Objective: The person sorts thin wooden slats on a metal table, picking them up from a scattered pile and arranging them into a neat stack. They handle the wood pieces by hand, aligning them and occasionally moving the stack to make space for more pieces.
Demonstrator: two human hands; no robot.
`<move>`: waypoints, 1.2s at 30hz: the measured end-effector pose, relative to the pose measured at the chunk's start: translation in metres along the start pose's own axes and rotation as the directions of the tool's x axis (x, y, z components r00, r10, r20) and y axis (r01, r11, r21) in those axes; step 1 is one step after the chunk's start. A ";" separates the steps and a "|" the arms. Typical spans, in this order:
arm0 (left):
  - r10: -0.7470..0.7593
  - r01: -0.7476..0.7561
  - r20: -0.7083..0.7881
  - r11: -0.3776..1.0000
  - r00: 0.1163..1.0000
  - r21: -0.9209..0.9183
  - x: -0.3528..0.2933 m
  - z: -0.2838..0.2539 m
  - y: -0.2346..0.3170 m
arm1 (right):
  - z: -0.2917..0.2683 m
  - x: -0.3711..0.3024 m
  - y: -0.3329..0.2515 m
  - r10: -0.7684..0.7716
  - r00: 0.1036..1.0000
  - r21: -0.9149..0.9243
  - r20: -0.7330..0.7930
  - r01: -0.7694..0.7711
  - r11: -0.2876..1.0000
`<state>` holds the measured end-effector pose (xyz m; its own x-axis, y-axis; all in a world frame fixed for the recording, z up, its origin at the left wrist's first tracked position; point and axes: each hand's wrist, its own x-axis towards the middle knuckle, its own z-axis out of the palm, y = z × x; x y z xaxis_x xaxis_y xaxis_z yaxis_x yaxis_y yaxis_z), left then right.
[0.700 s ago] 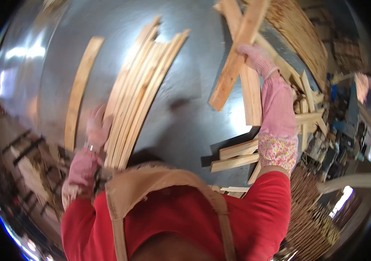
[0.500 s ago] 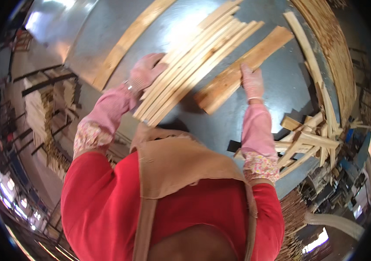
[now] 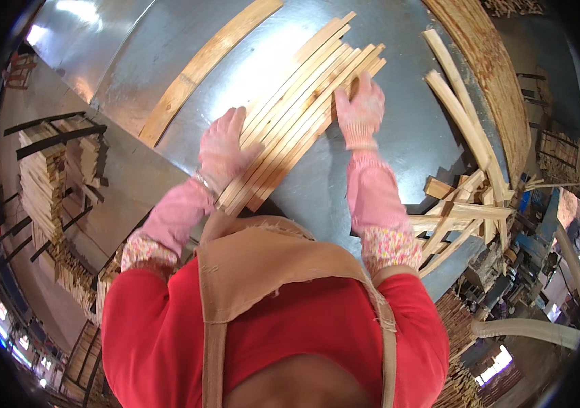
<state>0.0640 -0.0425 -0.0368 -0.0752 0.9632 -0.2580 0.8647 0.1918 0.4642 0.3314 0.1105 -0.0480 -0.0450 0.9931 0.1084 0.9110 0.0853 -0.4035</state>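
Observation:
A bundle of pale wooden strips [image 3: 296,95] lies slantwise on the metal tabletop, the strips side by side with uneven far ends. My left hand [image 3: 224,146], in a pink glove and slightly blurred, rests along the bundle's left side. Its fingers are stretched out, and the thumb reaches over the strips. On the other side, my gloved right hand [image 3: 361,112] grips the edge of a darker wooden board [image 3: 288,163] near its far end. The board lies against the bundle's right side, partly hidden under the strips and hand.
One long flat board [image 3: 201,71] lies farther left on the metal table [image 3: 167,41]. Long strips [image 3: 463,109] and a jumble of offcuts [image 3: 467,211] sit at right, beside a rough wooden edge [image 3: 487,75]. Stacked strips [image 3: 45,183] stand on a rack at left.
My right hand has moved left and away from me, bringing the darker board against the bundle. My left hand's fingers have straightened along the strips. The view has shifted slightly.

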 end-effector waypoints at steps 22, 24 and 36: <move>-0.075 0.038 -0.319 0.992 0.945 -0.122 0.030 -0.054 -0.052 | -0.056 0.090 0.203 0.378 0.915 -0.121 0.141 -0.363 0.924; 0.107 -0.077 -0.362 0.993 0.926 0.094 0.058 -0.067 -0.089 | -0.065 0.094 0.267 0.395 0.908 -0.249 0.138 -0.354 0.902; 0.266 -0.261 -0.054 0.962 0.962 0.085 0.105 0.029 0.021 | -0.088 0.122 0.233 0.344 0.850 -0.118 0.400 -0.325 0.938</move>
<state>0.0883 0.0576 -0.0784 0.1305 0.9883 -0.0788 0.8934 -0.0828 0.4415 0.5737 0.2447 -0.0491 0.1115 0.9052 -0.4100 0.9177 -0.2521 -0.3069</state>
